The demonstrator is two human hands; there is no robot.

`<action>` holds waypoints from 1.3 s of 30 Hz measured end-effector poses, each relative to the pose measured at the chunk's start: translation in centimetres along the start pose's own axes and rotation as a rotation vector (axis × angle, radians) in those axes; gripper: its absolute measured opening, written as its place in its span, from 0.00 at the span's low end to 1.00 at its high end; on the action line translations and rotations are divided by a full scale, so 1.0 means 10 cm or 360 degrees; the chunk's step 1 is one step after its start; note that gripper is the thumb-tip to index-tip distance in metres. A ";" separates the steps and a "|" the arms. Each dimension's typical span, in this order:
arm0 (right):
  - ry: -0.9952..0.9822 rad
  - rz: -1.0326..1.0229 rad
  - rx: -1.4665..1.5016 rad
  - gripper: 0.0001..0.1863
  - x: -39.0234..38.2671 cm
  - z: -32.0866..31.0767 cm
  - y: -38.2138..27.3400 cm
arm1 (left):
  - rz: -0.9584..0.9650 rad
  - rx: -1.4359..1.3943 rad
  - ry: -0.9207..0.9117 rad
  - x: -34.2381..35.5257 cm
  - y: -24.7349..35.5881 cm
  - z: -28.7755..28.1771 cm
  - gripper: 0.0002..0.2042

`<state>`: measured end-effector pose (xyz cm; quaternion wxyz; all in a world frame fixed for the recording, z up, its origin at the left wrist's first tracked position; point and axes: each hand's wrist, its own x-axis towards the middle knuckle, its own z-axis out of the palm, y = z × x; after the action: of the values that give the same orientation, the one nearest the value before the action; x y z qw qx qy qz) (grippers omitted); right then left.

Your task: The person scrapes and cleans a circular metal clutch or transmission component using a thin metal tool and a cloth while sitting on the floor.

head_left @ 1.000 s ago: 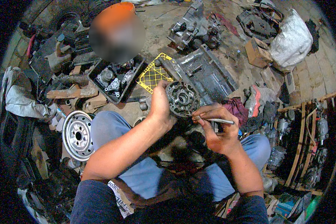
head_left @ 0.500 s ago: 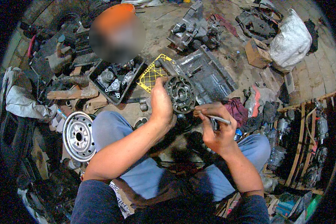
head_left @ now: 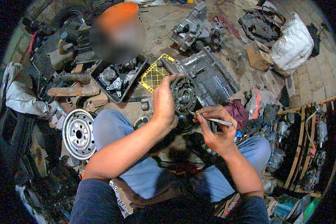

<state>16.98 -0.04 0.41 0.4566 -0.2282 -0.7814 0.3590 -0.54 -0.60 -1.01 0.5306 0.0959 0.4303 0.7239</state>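
1. Far left of the frame: a pale sack (head_left: 22, 100) lies crumpled among dark scrap.
2. Lower left: a silver wheel (head_left: 78, 126) stands tilted beside the person's left knee (head_left: 110, 121).
3. Left of the upper middle: a black tray (head_left: 119, 99) holds grey metal parts; above it is an orange bucket (head_left: 119, 13), its lower part blurred.
4. Left of centre: a yellow grid (head_left: 151, 67) lies on the floor (head_left: 156, 39), just beyond the left hand (head_left: 163, 100).
5. Centre: the left hand's grip is closed around the left edge of a round metal part (head_left: 183, 95), holding it up with its ringed, holed face showing.
6. Upper middle: a grey engine part (head_left: 192, 31) rests on the floor, with a dark metal pan (head_left: 217, 76) below it in the frame.
7. Right of centre: the right hand's grip pinches a thin metal tool (head_left: 221, 121). Its tip is at the round part's lower edge; whether they touch, I cannot tell.
8. Farther right: a maroon cloth (head_left: 236, 115) lies just beyond the right hand (head_left: 218, 130).
9. Upper right: a cardboard box (head_left: 259, 56) sits against a full white bag (head_left: 293, 44).
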 end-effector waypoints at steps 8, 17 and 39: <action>-0.0113 0.0077 -0.0007 0.07 0.07 -0.07 -0.01 | -0.0132 -0.0113 -0.0074 -0.10 0.05 0.10 0.20; -0.0177 0.0219 0.0042 0.07 0.05 -0.12 -0.01 | -0.0198 -0.0153 -0.0136 -0.11 0.07 0.12 0.18; 0.0031 0.0161 -0.0104 0.04 -0.05 0.07 -0.03 | 0.0073 -0.0183 -0.0009 0.00 0.04 0.04 0.18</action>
<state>16.59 -0.80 0.11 0.4378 -0.2857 -0.7758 0.3535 -0.59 -0.40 -0.53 0.5197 0.0771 0.3843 0.7591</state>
